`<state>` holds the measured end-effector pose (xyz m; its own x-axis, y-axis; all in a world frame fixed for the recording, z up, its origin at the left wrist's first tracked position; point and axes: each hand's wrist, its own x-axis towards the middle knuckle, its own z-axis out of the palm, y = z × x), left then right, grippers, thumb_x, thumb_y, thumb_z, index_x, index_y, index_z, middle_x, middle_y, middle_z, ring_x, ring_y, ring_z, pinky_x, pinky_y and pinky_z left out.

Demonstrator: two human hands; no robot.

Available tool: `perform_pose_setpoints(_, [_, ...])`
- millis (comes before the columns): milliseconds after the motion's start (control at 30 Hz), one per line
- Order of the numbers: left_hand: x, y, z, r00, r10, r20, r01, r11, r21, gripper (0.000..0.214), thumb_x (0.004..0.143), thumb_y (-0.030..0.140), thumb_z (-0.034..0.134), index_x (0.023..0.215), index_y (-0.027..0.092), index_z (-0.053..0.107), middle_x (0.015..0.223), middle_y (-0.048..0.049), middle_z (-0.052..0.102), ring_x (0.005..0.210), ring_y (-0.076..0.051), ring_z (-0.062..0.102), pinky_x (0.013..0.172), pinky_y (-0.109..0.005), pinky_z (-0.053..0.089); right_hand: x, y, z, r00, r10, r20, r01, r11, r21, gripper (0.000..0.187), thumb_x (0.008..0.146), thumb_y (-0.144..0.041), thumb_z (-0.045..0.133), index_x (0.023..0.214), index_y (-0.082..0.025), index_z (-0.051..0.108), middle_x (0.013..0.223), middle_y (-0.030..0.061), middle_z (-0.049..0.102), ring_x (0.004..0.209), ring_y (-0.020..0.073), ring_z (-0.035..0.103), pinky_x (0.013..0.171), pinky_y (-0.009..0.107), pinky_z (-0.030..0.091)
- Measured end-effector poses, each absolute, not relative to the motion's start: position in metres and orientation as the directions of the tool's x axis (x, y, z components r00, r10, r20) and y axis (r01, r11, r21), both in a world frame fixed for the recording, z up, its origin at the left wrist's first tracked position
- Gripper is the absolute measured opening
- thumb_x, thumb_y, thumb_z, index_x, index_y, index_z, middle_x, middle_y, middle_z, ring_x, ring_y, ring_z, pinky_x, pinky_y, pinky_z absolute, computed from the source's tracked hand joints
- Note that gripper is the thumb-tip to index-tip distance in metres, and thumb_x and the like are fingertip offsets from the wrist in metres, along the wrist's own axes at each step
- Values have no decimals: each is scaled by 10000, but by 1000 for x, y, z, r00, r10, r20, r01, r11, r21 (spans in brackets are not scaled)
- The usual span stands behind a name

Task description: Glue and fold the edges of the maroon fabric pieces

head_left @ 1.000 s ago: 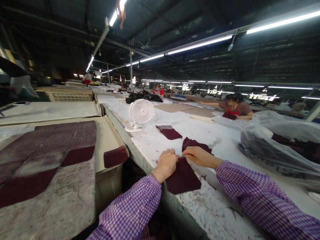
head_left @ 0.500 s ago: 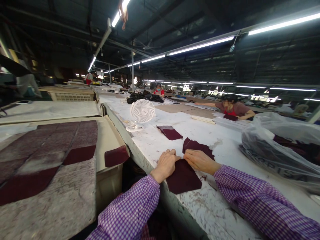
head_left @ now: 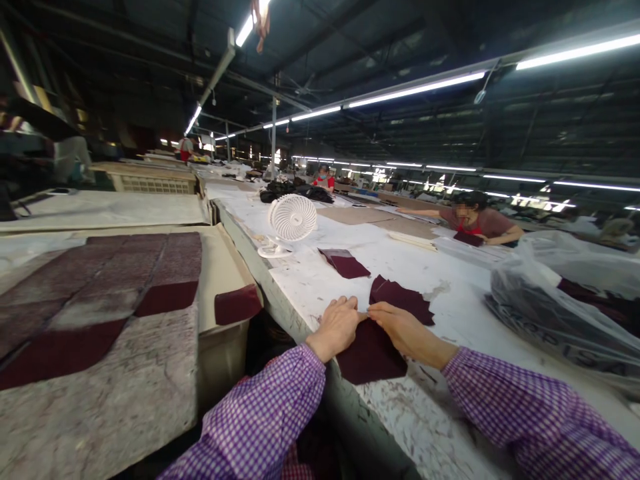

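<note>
From where I stand, the person's two hands meet over a piece of dark red material lying flat near the long side of a white-covered table. The left hand comes in over the table's edge and rests at the piece's far left corner, its fingers bent and its thumb side turned toward the other hand. The right hand reaches in from the other side, its fingers held together and pointing at the left one, its palm side over the piece's right edge. The fingertips of both come together at the far edge of the piece; I cannot tell whether either hand is pinching the material or only pressing on it, since the fingers hide the spot. Both arms wear purple checked sleeves.

Just beyond the right hand lies a loose stack of dark red pieces, fanned out a little. Farther along the table lies a smaller pile, partly greyish on top, and near it a white fan stands close to the table's edge. Off to the right sits a clear plastic bag with dark things inside.

To the left, a mottled grey board carries rows of dark red panels, and one separate panel lies beside it at the corner of a tan box. Across the table, a co-worker in a red apron leans over with one arm stretched out.
</note>
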<state>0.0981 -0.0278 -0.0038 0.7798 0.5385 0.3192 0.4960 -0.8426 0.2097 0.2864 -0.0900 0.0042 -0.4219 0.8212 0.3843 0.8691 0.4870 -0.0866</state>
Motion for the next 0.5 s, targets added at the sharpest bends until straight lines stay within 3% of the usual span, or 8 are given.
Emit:
perform_pose_setpoints(167, [70, -19, -5, 742, 550, 383, 462, -834, 302, 226, 869, 182, 493, 899, 230, 712, 875, -47, 597, 869, -193, 518, 784, -294, 419, 277, -93, 0, -366, 871, 328, 856, 453, -247, 309, 897, -201, 364, 1070, -159, 617, 1068, 108, 611, 973, 206, 559, 882, 350, 472])
perform_pose_setpoints(333, [42, -10, -18, 675, 511, 532, 372, -858, 353, 189, 874, 250, 529, 867, 219, 716, 837, -28, 608, 834, -174, 509, 775, -284, 407, 274, -92, 23, -478, 870, 122, 856, 492, -158, 400, 849, -119, 379, 1165, -205, 608, 1090, 89, 595, 965, 181, 552, 850, 295, 453])
perform_pose_setpoints(500, [39, -9, -23, 646, 511, 567, 315, -855, 412, 207, 873, 300, 532, 855, 206, 716, 830, -32, 605, 826, -167, 506, 770, -279, 407, 264, -85, 40, -524, 851, -33, 851, 524, -29, 480, 817, -79, 389, 1241, -226, 562, 1012, 82, 586, 884, 172, 546, 794, 287, 452])
